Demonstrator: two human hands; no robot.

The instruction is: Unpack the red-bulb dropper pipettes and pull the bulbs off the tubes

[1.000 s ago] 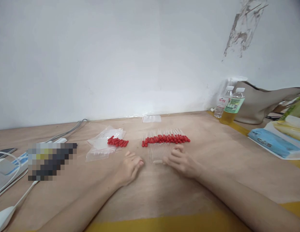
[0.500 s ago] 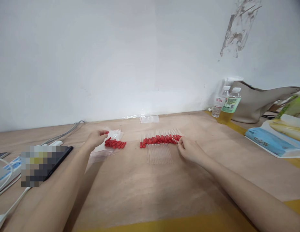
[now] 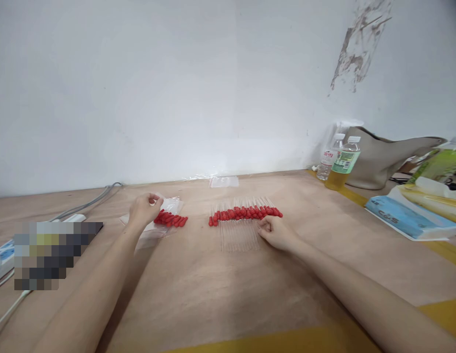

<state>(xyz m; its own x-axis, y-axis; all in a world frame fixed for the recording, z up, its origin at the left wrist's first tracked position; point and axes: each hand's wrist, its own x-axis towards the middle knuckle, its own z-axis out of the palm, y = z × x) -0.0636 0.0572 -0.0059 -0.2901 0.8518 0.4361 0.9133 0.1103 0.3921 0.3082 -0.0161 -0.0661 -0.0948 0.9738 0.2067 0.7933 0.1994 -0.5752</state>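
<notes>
One head-worn view looks forward and down across the table [image 3: 228,294] toward the wall [image 3: 176,88].

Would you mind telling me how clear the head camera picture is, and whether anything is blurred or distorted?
Head view: soft, even light with faint shadows. The wide lens bends the table edge and stretches the forearms. A pixelated block hides something at left. The clear tubes by the right hand are hard to make out. The left hand looks sharp.

left hand [image 3: 142,210] curled, perhaps pinching | right hand [image 3: 274,232] loosely curled
</notes>
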